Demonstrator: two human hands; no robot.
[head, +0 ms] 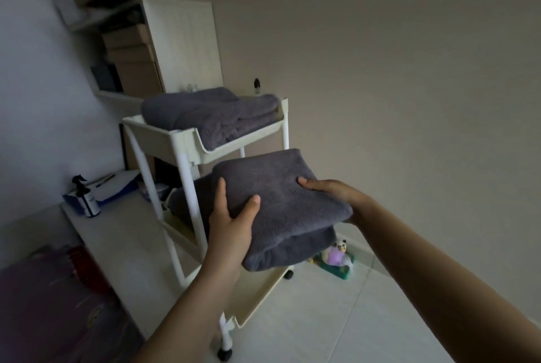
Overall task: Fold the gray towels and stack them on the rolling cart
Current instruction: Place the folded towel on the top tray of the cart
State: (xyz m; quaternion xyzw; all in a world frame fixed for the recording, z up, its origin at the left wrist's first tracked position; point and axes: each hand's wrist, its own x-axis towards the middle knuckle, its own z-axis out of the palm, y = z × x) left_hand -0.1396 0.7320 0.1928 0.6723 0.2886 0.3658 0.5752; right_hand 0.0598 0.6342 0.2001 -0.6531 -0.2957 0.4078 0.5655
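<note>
Two hands hold one folded towel (pixel 281 201) above the cart's (pixel 187 140) middle tier: left hand (pixel 231 216) grips its near edge, right hand (pixel 330 190) its far side. Another towel (pixel 210 114) lies on the top tier.

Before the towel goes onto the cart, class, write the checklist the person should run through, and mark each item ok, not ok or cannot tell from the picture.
1. Towel folded: ok, a compact folded bundle.
2. Grip on both sides: ok, left hand and right hand each hold an edge, thumbs on top.
3. Top shelf free: not ok, a folded stack already fills it.
4. Middle shelf has room: cannot tell, the held towel hides most of it; some gray cloth shows there.
5. Cart post clear of the path: cannot tell.
6. Bottom shelf free: ok on the visible part.
</note>
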